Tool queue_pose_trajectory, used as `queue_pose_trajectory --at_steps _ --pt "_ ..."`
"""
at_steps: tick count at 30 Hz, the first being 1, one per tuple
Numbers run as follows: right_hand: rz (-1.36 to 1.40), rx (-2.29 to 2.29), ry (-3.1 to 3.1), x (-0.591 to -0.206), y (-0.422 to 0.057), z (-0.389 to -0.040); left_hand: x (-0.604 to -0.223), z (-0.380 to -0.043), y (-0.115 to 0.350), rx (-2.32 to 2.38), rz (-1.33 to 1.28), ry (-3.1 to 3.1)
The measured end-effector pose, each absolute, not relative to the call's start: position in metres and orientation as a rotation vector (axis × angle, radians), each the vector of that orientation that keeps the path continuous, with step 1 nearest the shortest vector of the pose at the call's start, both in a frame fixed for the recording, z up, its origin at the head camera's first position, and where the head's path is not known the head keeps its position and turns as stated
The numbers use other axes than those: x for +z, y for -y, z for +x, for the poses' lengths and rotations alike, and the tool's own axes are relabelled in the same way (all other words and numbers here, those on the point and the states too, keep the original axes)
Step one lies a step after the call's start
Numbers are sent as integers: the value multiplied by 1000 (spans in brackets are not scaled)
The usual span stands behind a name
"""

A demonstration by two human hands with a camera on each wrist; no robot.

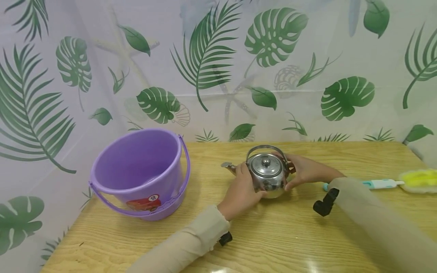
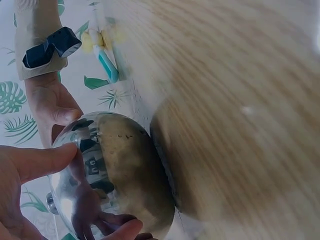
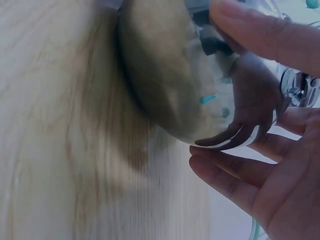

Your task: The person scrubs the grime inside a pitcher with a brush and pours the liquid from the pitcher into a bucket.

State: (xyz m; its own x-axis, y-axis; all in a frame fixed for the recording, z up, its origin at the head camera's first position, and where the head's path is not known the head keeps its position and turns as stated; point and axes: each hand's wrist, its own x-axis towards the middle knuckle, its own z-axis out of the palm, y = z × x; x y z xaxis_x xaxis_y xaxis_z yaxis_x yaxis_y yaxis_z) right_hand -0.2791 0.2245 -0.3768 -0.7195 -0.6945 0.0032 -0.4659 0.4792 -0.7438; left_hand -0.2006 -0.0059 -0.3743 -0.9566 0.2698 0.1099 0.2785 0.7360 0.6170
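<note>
A shiny metal teapot (image 1: 269, 181) stands upright on the wooden table, lid on and arched handle raised, its spout toward the left. My left hand (image 1: 240, 191) grips its left side beside the spout, thumb along the front. From the right, my right hand (image 1: 307, 170) holds the opposite side, with the thumb low at the front and fingers behind. The left wrist view has the rounded body of the teapot (image 2: 135, 170) close over the tabletop. Seen from the right wrist, the fingers (image 3: 225, 175) curve around its wall, which mirrors the hand.
To the left stands a purple bucket (image 1: 167, 185) with its handle folded down toward the front. A brush with a white and teal handle (image 1: 382, 184) and a fluffy yellow head (image 1: 420, 180) lies at the right, partly behind my right sleeve. Behind the table (image 1: 273, 235) hangs a leaf-patterned sheet (image 1: 211, 121).
</note>
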Motion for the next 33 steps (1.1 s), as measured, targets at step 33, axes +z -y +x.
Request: queue_pose_trajectory --at_steps 33 --pt "-870 -872 -2679 -350 -231 -257 -352 -212 50 -355 -641 2607"
